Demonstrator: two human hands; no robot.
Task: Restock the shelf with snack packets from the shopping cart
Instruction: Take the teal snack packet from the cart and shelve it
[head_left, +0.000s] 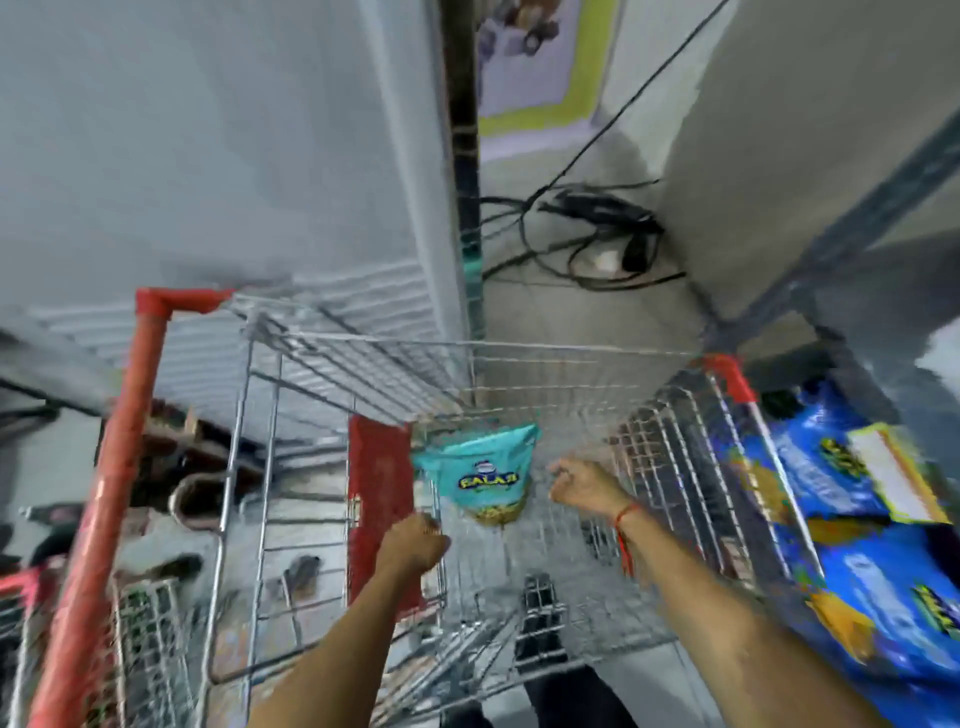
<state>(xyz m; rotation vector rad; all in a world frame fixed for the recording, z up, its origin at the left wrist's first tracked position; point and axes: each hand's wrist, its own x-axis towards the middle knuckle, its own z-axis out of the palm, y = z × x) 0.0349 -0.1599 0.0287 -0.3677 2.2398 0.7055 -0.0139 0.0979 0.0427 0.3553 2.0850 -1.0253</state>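
Note:
A teal snack packet (480, 475) with a yellow logo stands in the bottom of the wire shopping cart (571, 349). My left hand (415, 543) is inside the cart at the packet's lower left corner, its fingers curled shut; blur hides whether it touches the packet. My right hand (584, 486), with a red thread on the wrist, is just right of the packet, a small gap between them, its fingers loosely apart and holding nothing. On the right, the shelf holds blue snack packets (852, 525).
The cart has a red handle bar (124, 457) on the left and a red panel (379, 499) inside. A white cabinet (208, 156) stands behind it. Black cables (597, 234) lie on the floor ahead. My shoe (540, 608) shows through the cart's mesh.

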